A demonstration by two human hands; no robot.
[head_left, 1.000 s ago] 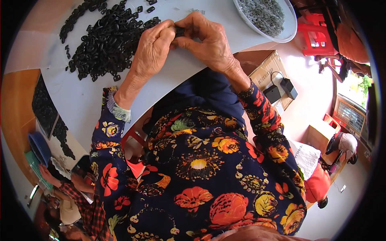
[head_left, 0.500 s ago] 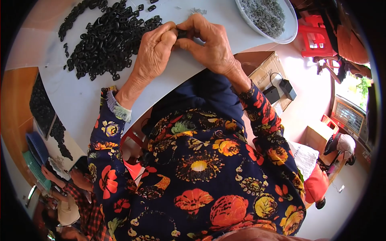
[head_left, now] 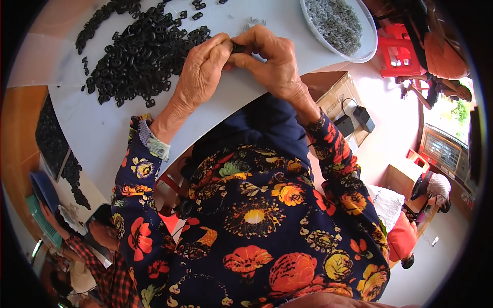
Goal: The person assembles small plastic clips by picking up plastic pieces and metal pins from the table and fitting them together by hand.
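Above the pale table [head_left: 115, 134], my left hand [head_left: 204, 66] and my right hand [head_left: 272, 60] meet at the fingertips. Both are closed in a pinch on one small black plastic piece [head_left: 238, 48], most of which the fingers cover. Left of my hands lies a heap of small black plastic pieces [head_left: 134, 59] with holes in them, like buckles. A few clear bits [head_left: 254, 22] lie on the table beyond my right hand.
At the table's right edge stands a clear round tub [head_left: 306, 20] filled with small clear pieces [head_left: 336, 28]. Below it is a cardboard box [head_left: 328, 97] with a black device [head_left: 364, 119] on it. Red stools [head_left: 398, 56] stand at the right. A person in a checked shirt [head_left: 110, 272] sits lower left.
The view has shifted slightly. My joined hands sit a little lower in it, and the fingers of both still pinch the small black piece.
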